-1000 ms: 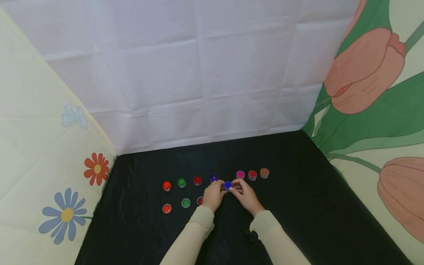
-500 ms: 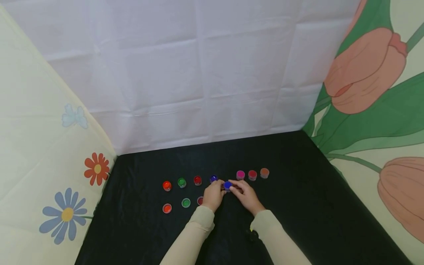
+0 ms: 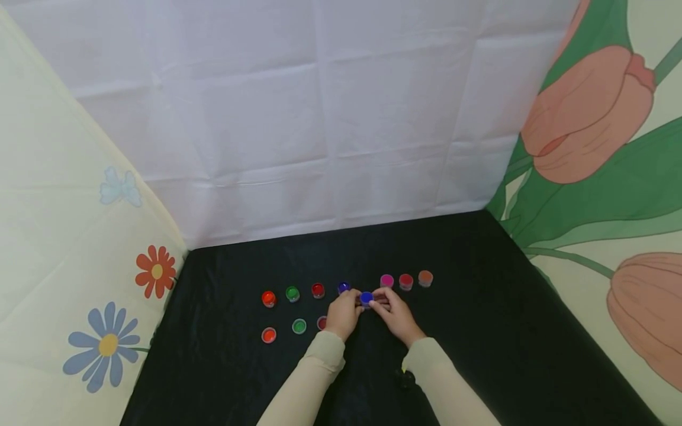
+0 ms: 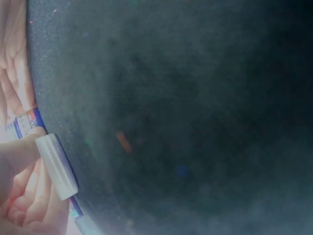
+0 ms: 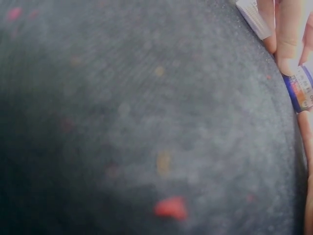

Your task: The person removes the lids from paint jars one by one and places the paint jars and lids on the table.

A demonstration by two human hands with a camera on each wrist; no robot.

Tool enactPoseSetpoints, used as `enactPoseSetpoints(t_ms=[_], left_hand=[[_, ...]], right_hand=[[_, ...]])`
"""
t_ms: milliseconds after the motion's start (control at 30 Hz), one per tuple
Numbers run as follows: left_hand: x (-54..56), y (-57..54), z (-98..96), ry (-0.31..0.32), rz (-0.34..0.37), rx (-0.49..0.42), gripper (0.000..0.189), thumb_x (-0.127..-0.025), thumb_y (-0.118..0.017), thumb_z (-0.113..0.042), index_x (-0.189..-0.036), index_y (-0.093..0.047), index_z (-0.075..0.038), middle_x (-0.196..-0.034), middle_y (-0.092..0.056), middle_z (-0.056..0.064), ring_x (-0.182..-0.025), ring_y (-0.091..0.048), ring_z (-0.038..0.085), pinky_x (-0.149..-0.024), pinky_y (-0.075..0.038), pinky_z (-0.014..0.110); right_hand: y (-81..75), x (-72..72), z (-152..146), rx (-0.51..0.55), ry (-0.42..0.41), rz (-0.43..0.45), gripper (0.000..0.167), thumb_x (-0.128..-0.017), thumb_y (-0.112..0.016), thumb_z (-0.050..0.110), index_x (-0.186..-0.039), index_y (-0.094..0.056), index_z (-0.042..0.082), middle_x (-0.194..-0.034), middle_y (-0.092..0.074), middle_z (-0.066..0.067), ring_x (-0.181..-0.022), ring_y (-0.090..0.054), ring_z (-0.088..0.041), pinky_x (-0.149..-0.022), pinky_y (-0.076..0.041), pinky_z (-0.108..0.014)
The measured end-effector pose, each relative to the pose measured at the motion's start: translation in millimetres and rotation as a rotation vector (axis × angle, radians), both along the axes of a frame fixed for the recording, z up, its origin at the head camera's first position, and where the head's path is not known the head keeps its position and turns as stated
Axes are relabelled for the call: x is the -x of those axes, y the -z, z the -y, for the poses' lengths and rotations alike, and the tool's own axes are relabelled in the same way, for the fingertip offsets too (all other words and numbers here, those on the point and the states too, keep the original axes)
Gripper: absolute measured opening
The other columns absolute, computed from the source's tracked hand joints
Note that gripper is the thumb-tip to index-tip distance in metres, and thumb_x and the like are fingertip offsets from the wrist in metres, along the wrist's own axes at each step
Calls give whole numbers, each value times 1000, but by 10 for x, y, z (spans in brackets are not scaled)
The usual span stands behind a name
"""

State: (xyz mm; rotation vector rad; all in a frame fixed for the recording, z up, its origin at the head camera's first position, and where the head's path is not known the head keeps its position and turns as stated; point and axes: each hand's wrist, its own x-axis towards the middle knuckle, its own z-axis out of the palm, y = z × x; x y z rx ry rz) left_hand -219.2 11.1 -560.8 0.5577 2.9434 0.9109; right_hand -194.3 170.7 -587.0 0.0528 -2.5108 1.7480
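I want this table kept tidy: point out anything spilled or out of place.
Coloured specks dot the dark cloth in both wrist views, most plainly a red bit in the right; blurred, they look like stray crumbs.

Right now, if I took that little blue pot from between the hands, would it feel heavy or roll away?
The blue pot is probably light, being so small. Its labelled side looks undented, so I'd expect it stiff rather than squishy. Laid sideways, its round shape might let it roll.
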Motion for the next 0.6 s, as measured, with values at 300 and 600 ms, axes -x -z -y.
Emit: enactPoseSetpoints(t_ms=[300,600], left_hand=[[9,2,2,5,0,-3,17,-94,-73,-13,-110,-66,-8,-97,-65,5,-90,-67,22,-85,-56,38],[-4,-3,8,5,-17,9,19,-94,-74,-14,-110,-66,-8,-97,-66,5,-90,-68,22,-85,-56,38]], right_hand=[[1,-8,-19,10,6,-14,21,-99,-66,12,-118,-65,2,-114,-69,-13,-104,-67,-24,-93,-55,-35],[0,-8,-22,24,3,-18,20,-99,-67,10,-118,-68,4,-114,-69,-11,-103,-67,-24,-92,-55,-34]])
